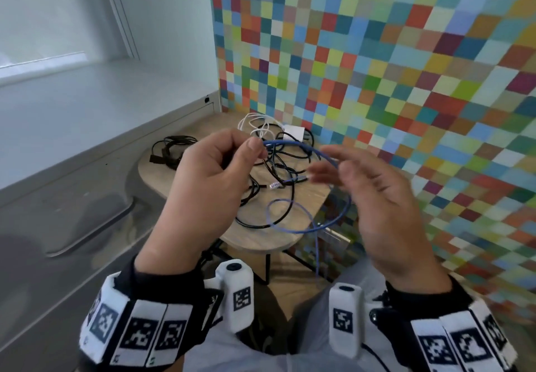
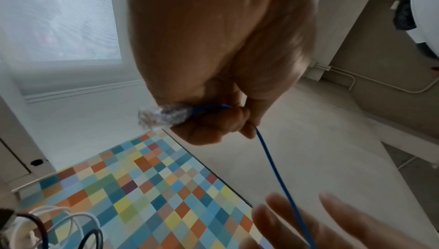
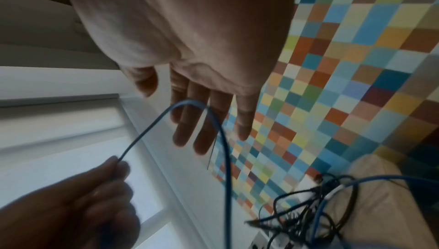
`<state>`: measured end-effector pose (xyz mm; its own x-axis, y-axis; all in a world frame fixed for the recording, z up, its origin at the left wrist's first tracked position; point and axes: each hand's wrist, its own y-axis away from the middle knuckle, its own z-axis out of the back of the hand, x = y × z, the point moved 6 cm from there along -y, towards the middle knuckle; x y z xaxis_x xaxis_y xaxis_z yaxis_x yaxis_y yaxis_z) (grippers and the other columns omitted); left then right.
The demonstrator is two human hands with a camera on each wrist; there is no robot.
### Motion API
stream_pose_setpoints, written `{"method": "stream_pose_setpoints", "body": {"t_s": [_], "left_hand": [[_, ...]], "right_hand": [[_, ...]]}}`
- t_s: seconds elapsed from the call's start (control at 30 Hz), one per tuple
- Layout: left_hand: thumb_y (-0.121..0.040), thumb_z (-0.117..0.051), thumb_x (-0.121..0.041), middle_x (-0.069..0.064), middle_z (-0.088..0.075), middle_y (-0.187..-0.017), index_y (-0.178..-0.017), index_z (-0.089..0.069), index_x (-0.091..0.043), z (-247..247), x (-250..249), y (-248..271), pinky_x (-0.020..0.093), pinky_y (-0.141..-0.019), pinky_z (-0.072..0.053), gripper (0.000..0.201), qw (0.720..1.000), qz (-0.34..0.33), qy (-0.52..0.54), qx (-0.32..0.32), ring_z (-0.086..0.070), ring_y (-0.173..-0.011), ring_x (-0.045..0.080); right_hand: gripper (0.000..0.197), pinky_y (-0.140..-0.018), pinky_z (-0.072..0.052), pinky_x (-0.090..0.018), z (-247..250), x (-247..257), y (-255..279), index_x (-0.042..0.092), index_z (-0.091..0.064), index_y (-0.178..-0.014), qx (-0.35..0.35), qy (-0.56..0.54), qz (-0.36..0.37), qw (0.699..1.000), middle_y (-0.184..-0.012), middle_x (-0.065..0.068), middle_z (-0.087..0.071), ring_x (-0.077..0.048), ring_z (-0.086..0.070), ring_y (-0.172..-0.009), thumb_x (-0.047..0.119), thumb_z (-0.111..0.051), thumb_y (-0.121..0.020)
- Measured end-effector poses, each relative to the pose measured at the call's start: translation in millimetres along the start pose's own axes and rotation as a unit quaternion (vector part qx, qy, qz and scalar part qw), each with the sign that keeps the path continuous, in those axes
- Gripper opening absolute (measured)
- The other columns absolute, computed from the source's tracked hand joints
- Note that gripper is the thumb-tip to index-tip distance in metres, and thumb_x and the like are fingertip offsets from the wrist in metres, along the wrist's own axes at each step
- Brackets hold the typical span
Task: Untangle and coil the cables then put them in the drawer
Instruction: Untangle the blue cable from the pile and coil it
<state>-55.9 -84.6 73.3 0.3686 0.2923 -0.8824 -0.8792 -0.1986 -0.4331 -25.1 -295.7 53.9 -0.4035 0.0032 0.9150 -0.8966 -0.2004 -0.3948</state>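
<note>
Two hands (image 1: 211, 168), one blue cable (image 1: 333, 221), one white cable (image 1: 255, 123), one coiled black cable (image 1: 174, 147), one small table (image 1: 307, 197).

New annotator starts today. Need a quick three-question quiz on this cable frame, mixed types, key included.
1. True or false: the right hand grips the blue cable.
2. Which hand pinches the blue cable near its clear plug? A) left hand B) right hand C) neither
3. Fill in: the black cables lie tangled on the small ____ table.

Key: 1 false, its fingers are spread open; 2 A; 3 wooden.
</note>
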Motion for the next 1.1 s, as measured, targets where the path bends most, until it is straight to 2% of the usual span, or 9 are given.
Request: {"method": "stream_pose_setpoints", "body": {"t_s": [0.1,0.2,0.37,0.53,0.7,0.8,0.93,1.03,1.1], "left_hand": [[-0.108,-0.051,-0.017,0.012,-0.046,-0.057,-0.089,-0.065,-0.009,-8.3,10.7,-3.6,0.029,-0.051,-0.034,0.025,0.997,0.024,0.073,0.011,-0.041,-0.052,0.02],[-0.098,-0.054,-0.026,-0.004,-0.031,-0.055,-0.083,-0.07,-0.015,-6.1,27.0,-3.7,0.028,-0.047,-0.018,0.025,0.974,0.099,0.196,0.063,-0.021,-0.048,0.013],[-0.092,-0.063,-0.058,0.0,-0.028,-0.054,-0.09,-0.078,-0.02,5.3,45.5,10.3,0.038,-0.046,-0.015,0.041,0.963,0.087,0.082,0.242,-0.018,-0.049,0.02],[-0.103,-0.048,-0.027,-0.002,-0.041,-0.057,-0.079,-0.063,-0.014,32.2,50.3,2.4,0.023,-0.046,-0.036,0.031,0.944,0.106,0.309,0.051,-0.035,-0.044,0.011],[-0.109,-0.038,-0.032,-0.011,-0.033,-0.061,-0.087,-0.056,-0.022,59.9,44.1,0.0,0.018,-0.04,-0.023,0.03,0.874,0.11,0.463,-0.099,-0.024,-0.041,0.006],[-0.11,-0.038,-0.029,-0.01,-0.042,-0.063,-0.092,-0.059,-0.022,69.5,43.6,5.3,0.021,-0.043,-0.017,0.029,0.897,0.097,0.404,-0.151,-0.021,-0.044,0.006],[-0.111,-0.039,-0.015,0.003,-0.064,-0.065,-0.1,-0.063,-0.015,49.3,36.6,15.8,0.023,-0.04,-0.031,0.026,0.981,0.062,0.144,-0.115,-0.041,-0.043,0.017],[-0.109,-0.043,-0.014,-0.002,-0.076,-0.083,-0.101,-0.064,-0.021,23.6,34.5,25.7,0.03,-0.067,-0.058,0.023,0.999,0.012,-0.025,-0.027,-0.073,-0.074,0.011],[-0.107,-0.048,-0.017,-0.017,-0.077,-0.091,-0.099,-0.064,-0.029,15.8,38.2,31.3,0.025,-0.086,-0.057,0.021,0.993,-0.008,-0.114,0.006,-0.072,-0.095,-0.002]], "right_hand": [[0.024,-0.09,-0.058,-0.029,-22.6,-9.5,2.0,0.027,-0.069,-0.123,0.05,0.033,-0.025,0.998,-0.091,-0.004,-0.078,-0.018,-0.076,-0.093,0.018,-0.063,-0.101],[0.02,-0.077,-0.063,-0.044,-24.2,-25.8,-0.8,0.02,-0.073,-0.113,0.026,-0.061,-0.082,0.994,-0.069,-0.008,-0.066,-0.021,-0.066,-0.059,0.009,-0.062,-0.1],[0.021,-0.041,-0.042,-0.025,-3.5,-39.0,-9.8,0.017,-0.076,-0.091,0.017,-0.198,-0.118,0.973,-0.057,-0.001,-0.047,-0.008,-0.033,-0.035,0.022,-0.081,-0.071],[0.037,-0.047,-0.047,-0.03,2.8,-46.4,-9.6,0.021,-0.081,-0.09,0.085,-0.115,-0.083,0.986,-0.056,0.005,-0.056,-0.008,-0.041,-0.041,0.048,-0.092,-0.067],[0.016,-0.053,-0.048,-0.036,9.0,-57.6,-6.3,0.023,-0.082,-0.096,-0.004,0.002,-0.09,0.996,-0.06,0.002,-0.058,-0.012,-0.047,-0.046,0.03,-0.072,-0.087],[0.018,-0.061,-0.049,-0.013,0.0,-59.3,-4.4,0.035,-0.08,-0.092,-0.011,0.114,-0.069,0.991,-0.071,0.018,-0.072,0.0,-0.066,-0.065,0.019,-0.073,-0.094],[0.013,-0.072,-0.051,-0.008,-34.8,-53.6,2.5,0.038,-0.08,-0.096,0.069,0.255,-0.04,0.964,-0.084,0.028,-0.074,0.009,-0.068,-0.086,0.026,-0.075,-0.094],[0.016,-0.081,-0.056,-0.023,-64.3,-47.1,7.6,0.037,-0.079,-0.11,0.169,0.365,-0.006,0.915,-0.097,0.024,-0.073,0.003,-0.067,-0.092,0.036,-0.07,-0.096],[0.022,-0.086,-0.056,-0.037,-81.4,-40.0,11.3,0.039,-0.076,-0.117,0.223,0.375,0.013,0.9,-0.107,0.019,-0.074,-0.005,-0.067,-0.1,0.038,-0.063,-0.099]]}}
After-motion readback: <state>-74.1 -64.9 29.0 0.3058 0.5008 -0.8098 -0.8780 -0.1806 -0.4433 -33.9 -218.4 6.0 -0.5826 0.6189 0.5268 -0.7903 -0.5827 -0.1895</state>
